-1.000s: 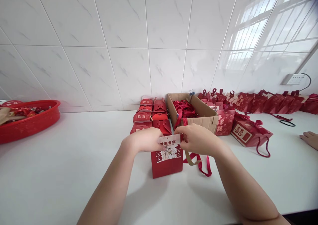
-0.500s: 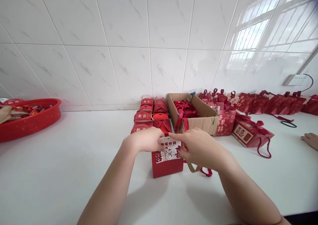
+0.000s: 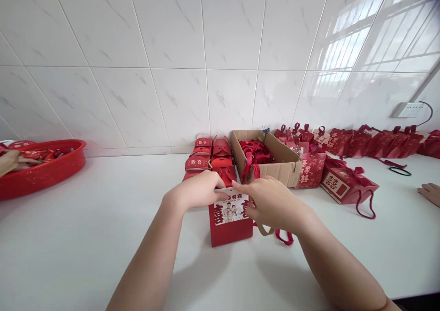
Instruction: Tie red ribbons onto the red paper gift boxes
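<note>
At lower centre, the left hand (image 3: 196,189) pinches a red rectangular paper bag (image 3: 231,234); the right hand (image 3: 275,204) extends one finger, hold unclear.

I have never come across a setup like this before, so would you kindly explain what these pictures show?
There is no machine here: a person works with bare hands, and one head-worn camera looking forward and down takes every picture. The left hand pinches the top of a red packet with a printed front. The right hand is at its upper right edge, a tan ribbon hanging below; its exact grip is hidden. On the white surface are a red basin at left, small red boxes, a cardboard box of red ribbons, and red gift bags. Another person's hand shows at the right edge.
</note>
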`<state>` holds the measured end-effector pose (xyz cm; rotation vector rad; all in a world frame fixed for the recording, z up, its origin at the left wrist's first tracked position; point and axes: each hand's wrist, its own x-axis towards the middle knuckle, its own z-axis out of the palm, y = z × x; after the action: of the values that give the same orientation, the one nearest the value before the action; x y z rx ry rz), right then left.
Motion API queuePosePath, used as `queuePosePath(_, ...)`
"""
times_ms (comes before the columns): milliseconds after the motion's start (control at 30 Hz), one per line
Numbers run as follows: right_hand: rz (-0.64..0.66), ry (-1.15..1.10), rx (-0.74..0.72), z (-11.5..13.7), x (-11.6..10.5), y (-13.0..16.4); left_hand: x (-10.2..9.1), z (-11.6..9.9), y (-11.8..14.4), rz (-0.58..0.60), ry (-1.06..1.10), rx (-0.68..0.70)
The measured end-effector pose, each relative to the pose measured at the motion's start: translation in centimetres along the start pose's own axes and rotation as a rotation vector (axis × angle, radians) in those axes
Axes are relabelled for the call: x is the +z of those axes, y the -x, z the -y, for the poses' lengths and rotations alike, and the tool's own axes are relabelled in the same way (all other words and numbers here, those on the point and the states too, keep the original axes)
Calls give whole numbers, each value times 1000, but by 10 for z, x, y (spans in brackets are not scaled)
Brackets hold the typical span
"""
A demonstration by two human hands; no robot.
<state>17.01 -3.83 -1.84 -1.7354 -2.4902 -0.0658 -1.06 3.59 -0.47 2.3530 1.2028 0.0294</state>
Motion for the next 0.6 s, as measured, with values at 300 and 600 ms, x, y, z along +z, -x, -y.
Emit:
queuePosePath(300, -16, -196, -75, -9, -6, 3, 1, -3, -1, -27, -1, -3)
queuePosePath(600, -93, -291, -98, -7, 4, -10, 3, 2, -5, -39, 5, -19)
